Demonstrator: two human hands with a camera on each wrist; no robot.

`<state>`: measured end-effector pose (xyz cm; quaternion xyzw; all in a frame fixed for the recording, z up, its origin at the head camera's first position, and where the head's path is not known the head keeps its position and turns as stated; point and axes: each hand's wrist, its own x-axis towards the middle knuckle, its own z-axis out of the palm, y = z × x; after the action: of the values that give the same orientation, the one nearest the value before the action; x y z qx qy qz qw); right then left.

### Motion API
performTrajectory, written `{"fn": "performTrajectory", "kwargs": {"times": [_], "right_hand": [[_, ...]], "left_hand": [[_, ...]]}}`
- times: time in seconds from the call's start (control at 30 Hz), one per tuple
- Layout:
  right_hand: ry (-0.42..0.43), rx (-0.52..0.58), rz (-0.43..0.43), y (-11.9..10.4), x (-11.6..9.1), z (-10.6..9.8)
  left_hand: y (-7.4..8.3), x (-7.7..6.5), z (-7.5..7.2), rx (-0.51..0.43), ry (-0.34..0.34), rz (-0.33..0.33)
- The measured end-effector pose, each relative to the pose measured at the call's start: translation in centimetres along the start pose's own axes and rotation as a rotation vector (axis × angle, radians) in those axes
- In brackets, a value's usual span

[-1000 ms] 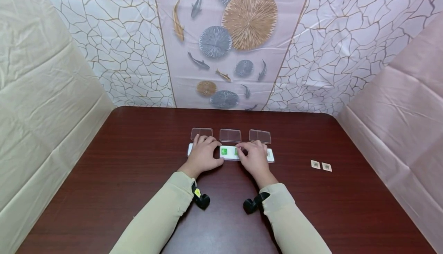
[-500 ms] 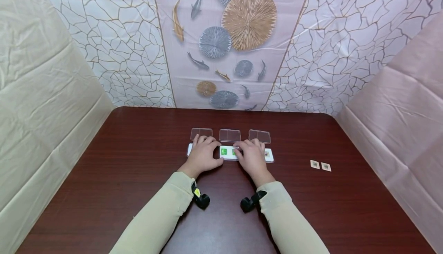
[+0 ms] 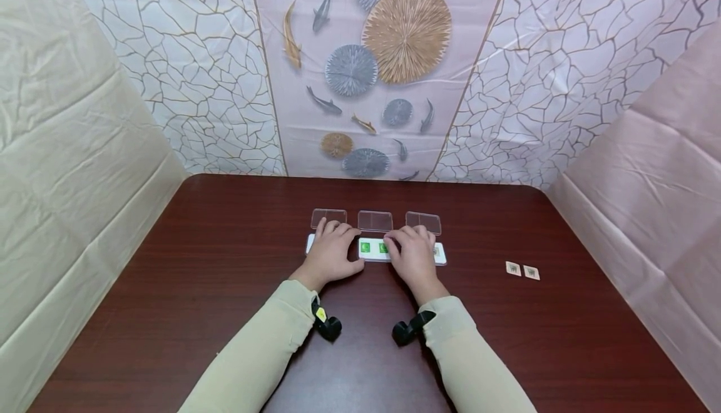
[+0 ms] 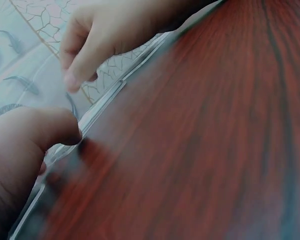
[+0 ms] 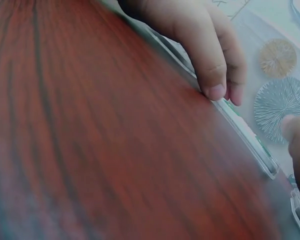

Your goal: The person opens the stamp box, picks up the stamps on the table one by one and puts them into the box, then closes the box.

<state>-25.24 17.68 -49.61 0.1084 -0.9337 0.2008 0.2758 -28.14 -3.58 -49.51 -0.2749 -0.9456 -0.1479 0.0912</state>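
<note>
In the head view, a long white case (image 3: 373, 256) with clear plastic edges lies between the two hands. Two small green picture tiles show on it: one (image 3: 365, 247) towards its left end, the other (image 3: 383, 248) beside my right fingertips. My left hand (image 3: 331, 251) spans the case's left end, thumb at the near edge and index finger at the far edge. My right hand (image 3: 414, 256) has thumb and index finger close together on the second tile, covering the case's right end. In the right wrist view, those fingertips (image 5: 217, 93) are right at the case's edge.
White cases to left (image 3: 310, 244) and right (image 3: 440, 254) are partly hidden by the hands. Three clear lids, left (image 3: 329, 215), middle (image 3: 374, 220) and right (image 3: 424, 220), lie behind them. Two small picture tiles, one (image 3: 513, 268) beside another (image 3: 531, 272), lie on the brown table (image 3: 360, 363).
My right hand shifts slightly left and then back right. The second green tile sits a little further left on the case and shows more. My left hand stays in place.
</note>
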Motion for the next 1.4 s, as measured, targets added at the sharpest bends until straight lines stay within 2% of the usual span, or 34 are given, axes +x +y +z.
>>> {"fn": "performTrajectory", "kwargs": {"times": [0.2,0.4,0.5,0.7,0.83,1.0,1.13,1.3,1.4], "right_hand": [[0.059,0.049,0.044,0.2,-0.2,-0.2],[0.112,0.07,0.026,0.7,-0.2,-0.5],[0.161,0.072,0.022,1.2,-0.2,-0.8],[0.22,0.08,0.023,2.6,-0.5,-1.8],[0.238,0.066,0.016,4.2,-0.8,-2.7],[0.247,0.035,0.058,7.3,-1.7,-4.6],[0.202,-0.011,0.139,10.7,-2.9,-6.8],[0.065,-0.084,0.246,14.4,-4.9,-10.0],[0.001,-0.106,0.276,15.9,-5.9,-11.6]], "left_hand": [[-1.6,-0.7,-0.5,-0.012,0.025,0.039],[-4.2,-2.0,-1.4,-0.054,0.051,0.064],[-5.6,-2.7,-1.8,-0.065,0.05,0.041],[-7.8,-4.0,-2.6,-0.096,0.028,-0.055],[-8.3,-4.4,-2.8,-0.129,0.002,-0.096],[-8.3,-4.6,-2.9,-0.149,0.003,-0.105],[-8.2,-4.6,-2.9,-0.156,0.009,-0.106],[-8.2,-4.5,-3.0,-0.169,-0.011,-0.105],[-8.1,-4.5,-3.2,-0.174,-0.022,-0.105]]}}
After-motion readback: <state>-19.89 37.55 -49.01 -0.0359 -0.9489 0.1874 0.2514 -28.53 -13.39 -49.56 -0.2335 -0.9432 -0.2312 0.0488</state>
